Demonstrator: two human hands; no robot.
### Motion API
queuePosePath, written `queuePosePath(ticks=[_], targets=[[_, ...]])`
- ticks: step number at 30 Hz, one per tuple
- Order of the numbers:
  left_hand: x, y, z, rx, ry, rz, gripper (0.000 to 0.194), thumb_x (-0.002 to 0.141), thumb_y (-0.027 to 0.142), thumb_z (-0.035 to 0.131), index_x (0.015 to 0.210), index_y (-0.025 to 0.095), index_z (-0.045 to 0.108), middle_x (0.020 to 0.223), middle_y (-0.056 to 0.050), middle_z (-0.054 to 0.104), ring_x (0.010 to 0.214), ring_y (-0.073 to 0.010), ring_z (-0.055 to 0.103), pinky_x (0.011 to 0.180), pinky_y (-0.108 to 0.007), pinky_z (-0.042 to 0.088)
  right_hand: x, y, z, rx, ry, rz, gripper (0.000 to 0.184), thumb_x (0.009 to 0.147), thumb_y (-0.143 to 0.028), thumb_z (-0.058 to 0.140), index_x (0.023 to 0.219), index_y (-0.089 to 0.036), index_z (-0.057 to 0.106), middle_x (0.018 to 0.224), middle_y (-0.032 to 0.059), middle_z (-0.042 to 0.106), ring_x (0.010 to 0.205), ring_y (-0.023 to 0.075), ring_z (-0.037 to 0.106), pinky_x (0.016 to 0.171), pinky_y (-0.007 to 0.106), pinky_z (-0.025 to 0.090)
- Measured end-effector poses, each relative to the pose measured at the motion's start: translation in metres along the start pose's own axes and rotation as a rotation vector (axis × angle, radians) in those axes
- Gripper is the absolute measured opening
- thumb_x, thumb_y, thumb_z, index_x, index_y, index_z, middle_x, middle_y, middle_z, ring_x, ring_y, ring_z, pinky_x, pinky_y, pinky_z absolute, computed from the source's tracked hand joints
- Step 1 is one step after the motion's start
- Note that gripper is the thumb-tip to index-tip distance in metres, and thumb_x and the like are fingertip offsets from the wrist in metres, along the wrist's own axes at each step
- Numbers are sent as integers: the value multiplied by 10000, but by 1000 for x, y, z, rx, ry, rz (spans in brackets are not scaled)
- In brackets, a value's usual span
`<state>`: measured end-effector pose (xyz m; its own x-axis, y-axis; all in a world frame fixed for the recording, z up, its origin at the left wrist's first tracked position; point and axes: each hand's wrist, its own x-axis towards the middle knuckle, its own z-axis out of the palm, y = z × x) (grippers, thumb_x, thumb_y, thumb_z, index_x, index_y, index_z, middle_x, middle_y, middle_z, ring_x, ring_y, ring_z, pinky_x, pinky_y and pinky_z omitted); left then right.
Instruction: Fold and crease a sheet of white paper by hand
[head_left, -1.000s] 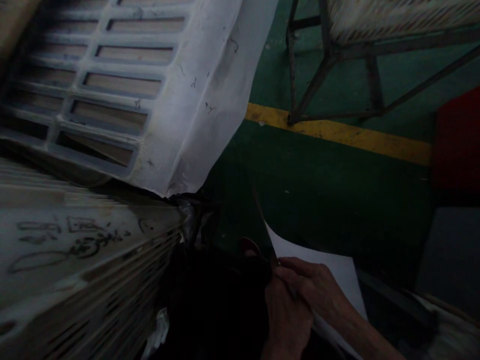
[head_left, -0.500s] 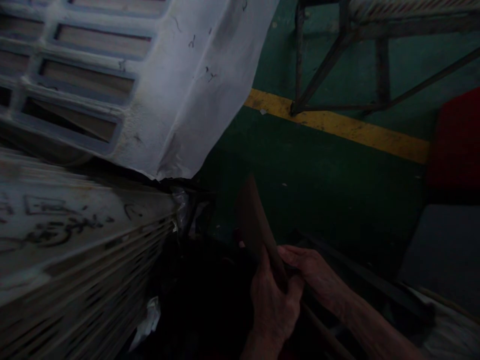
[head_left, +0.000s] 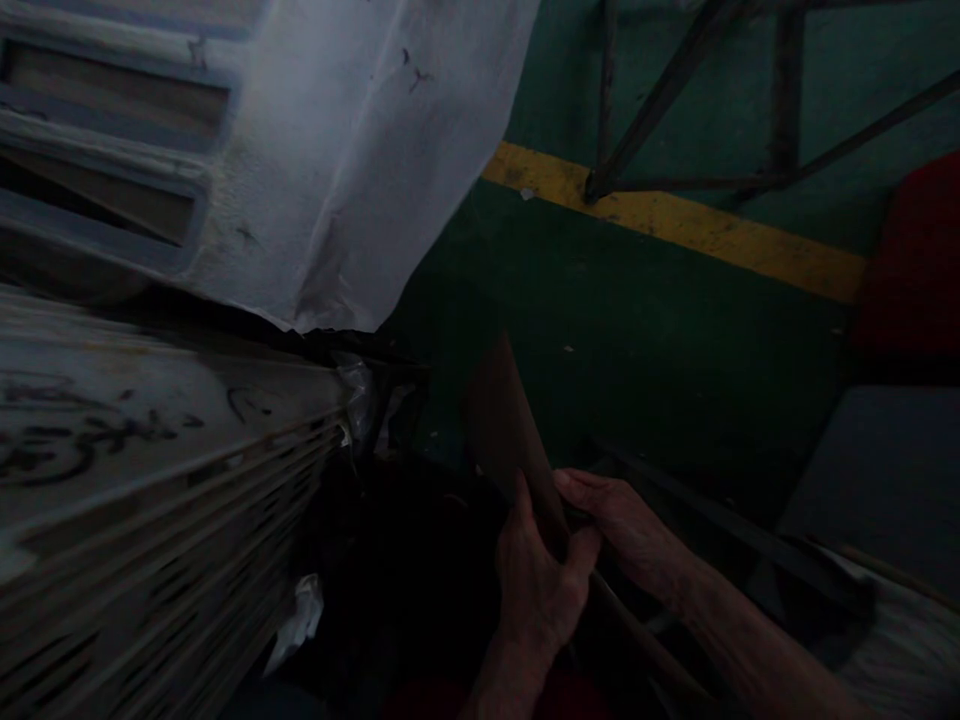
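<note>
Brown sheet (head_left: 504, 425) between both hands (head_left: 574, 545).

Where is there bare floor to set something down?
Green floor between the yellow line and held brown sheet looks bare except for scraps; the red object borders it rightward. Crowded leftward: slatted crate, white sheeting. Beside the left hand, it's too dark to tell.
</note>
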<state>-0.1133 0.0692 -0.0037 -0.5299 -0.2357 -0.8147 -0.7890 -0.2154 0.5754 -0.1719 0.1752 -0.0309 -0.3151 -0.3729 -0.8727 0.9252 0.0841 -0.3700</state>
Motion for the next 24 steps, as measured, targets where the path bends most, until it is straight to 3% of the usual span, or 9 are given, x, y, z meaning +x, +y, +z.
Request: queuePosePath(ticks=[3, 10, 14, 17, 24], targets=[[0, 4, -3, 175, -55, 42, 731, 694, 262, 662, 1335, 95, 351, 1290, -143, 479, 1211, -277, 417, 1002, -310, 329, 2, 0, 1, -15, -4, -5, 486, 694, -537, 698, 940, -119, 667, 910, 93, 623, 869, 258, 564, 739, 328, 466], [6, 9, -9, 192, -102, 86, 463, 755, 224, 561, 1209, 201, 472, 1000, -15, 637, 926, -160, 588, 818, -210, 426, 2, 1, 4, -57, -85, -15, 527, 752, -591, 616, 967, -112, 666, 983, 111, 620, 952, 272, 555, 855, 361, 434], [21, 6, -16, 319, -56, -2, 266, 679, 148, 520, 928, 156, 612, 797, -22, 652, 715, -158, 598, 629, -209, 427, -5, 4, -1, -147, -124, 7, 546, 711, -560, 668, 1032, -119, 651, 1043, 103, 607, 1035, 290, 518, 928, 386, 383], [37, 8, -22, 369, -30, -43, 153, 628, 100, 485, 700, 153, 608, 681, -14, 626, 632, -150, 568, 560, -212, 382, -17, 5, -11, -242, -132, 50, 576, 678, -567, 687, 1055, -133, 655, 1083, 103, 594, 1071, 316, 491, 980, 436, 324], [69, 16, -30, 450, -15, -108, 147, 666, 74, 505, 539, 143, 537, 577, 12, 555, 619, -134, 542, 575, -229, 367, -60, 6, -33, -374, -243, 26, 651, 705, -625, 641, 1228, -247, 553, 1300, 63, 446, 1199, 330, 374, 1017, 464, 286]])
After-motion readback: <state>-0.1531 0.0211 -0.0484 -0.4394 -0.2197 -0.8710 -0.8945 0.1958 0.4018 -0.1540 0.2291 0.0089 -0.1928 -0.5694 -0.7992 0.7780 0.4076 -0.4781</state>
